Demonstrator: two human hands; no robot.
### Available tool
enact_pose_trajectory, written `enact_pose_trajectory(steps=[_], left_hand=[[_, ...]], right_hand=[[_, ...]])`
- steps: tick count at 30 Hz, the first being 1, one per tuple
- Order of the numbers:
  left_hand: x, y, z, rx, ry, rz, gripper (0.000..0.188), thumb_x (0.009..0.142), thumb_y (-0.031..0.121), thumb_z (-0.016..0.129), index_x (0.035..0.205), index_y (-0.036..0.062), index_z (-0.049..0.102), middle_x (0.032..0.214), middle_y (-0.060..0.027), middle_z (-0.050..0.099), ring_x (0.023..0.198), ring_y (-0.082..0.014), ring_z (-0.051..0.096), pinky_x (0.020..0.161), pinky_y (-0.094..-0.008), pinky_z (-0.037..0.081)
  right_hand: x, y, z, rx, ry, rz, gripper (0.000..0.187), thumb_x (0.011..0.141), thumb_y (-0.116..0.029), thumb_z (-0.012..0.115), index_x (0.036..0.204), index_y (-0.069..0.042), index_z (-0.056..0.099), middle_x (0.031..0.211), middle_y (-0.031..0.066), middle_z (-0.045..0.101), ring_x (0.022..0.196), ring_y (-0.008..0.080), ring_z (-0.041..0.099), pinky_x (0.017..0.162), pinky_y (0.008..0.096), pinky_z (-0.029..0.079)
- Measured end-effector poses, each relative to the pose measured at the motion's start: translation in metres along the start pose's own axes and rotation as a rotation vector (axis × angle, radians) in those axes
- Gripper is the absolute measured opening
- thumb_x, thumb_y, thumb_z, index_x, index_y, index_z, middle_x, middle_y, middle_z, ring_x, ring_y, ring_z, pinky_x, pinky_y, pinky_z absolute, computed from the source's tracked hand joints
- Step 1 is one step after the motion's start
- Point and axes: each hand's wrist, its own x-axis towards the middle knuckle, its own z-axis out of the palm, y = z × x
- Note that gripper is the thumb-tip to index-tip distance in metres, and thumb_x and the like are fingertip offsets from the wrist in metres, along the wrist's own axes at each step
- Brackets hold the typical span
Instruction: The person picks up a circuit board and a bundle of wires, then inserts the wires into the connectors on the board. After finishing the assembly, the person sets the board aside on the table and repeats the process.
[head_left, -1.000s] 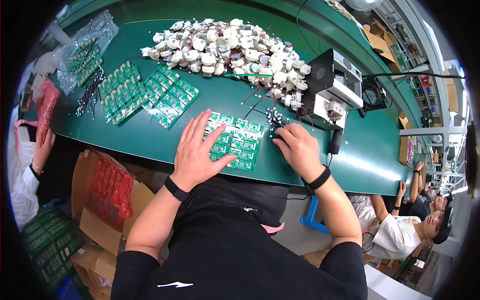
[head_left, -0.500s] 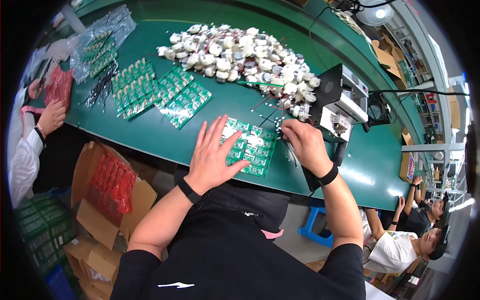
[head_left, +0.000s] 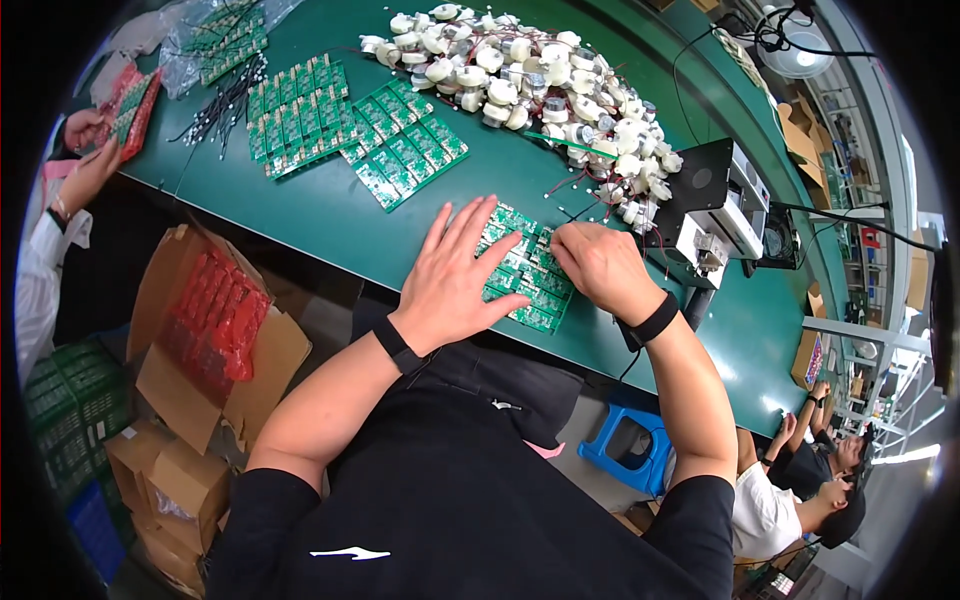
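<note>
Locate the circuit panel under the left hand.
Head view, right of centre: the green panel lies near the edge of the bench, with the left hand over its left side and the right hand at its right.

Touching green circuit panel (head_left: pixel 540 290) with spread left hand (head_left: pixel 450 285). Pinching at panel's edge with right hand (head_left: pixel 605 268); unable to tell what. Beyond grip: heap of white parts (head_left: pixel 500 90). Right of grip: black-and-white machine (head_left: pixel 722 205). Left: stacked circuit panels (head_left: pixel 300 112).

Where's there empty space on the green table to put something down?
The green table looks bare between the circuit boards and its front edge, left of the left hand, and again between the machine and the small cardboard box. It's crowded at the white parts pile, and the left hand rests on another board.
</note>
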Motion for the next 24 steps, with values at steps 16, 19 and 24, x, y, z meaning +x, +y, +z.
enact_pose_trajectory(steps=[16,19,24], left_hand=[[0.01,0.002,-0.001,0.023,-0.045,0.045,0.072,0.08,0.041,0.089,0.14,0.008,0.066,0.162,-0.0258,0.045,0.148,-0.046,0.043,0.123,-0.0593,0.033],[0.004,-0.006,-0.007,0.114,-0.037,0.097,0.075,0.083,0.038,0.087,0.147,0.0089,0.061,0.163,-0.0261,0.043,0.146,-0.05,0.042,0.121,-0.0594,0.033],[0.005,-0.007,0.004,0.179,-0.039,0.098,0.078,0.081,0.04,0.088,0.147,0.0071,0.06,0.165,-0.0279,0.04,0.15,-0.0477,0.04,0.124,-0.0626,0.03]], right_hand=[[0.0,0.01,0.013,-0.292,-0.13,-0.242,0.017,0.086,-0.019,0.065,0.095,-0.005,0.061,0.087,0.0093,0.063,0.083,0.0278,0.07,0.068,0.0411,0.059],[0.014,0.009,0.03,-0.235,0.012,-0.32,0.015,0.084,-0.02,0.067,0.084,-0.006,0.072,0.084,0.0122,0.071,0.082,0.0289,0.072,0.068,0.044,0.06],[0.018,0.018,0.052,-0.138,0.205,-0.312,0.019,0.089,-0.023,0.064,0.084,-0.005,0.066,0.081,0.0127,0.069,0.076,0.0314,0.071,0.065,0.0448,0.057]])
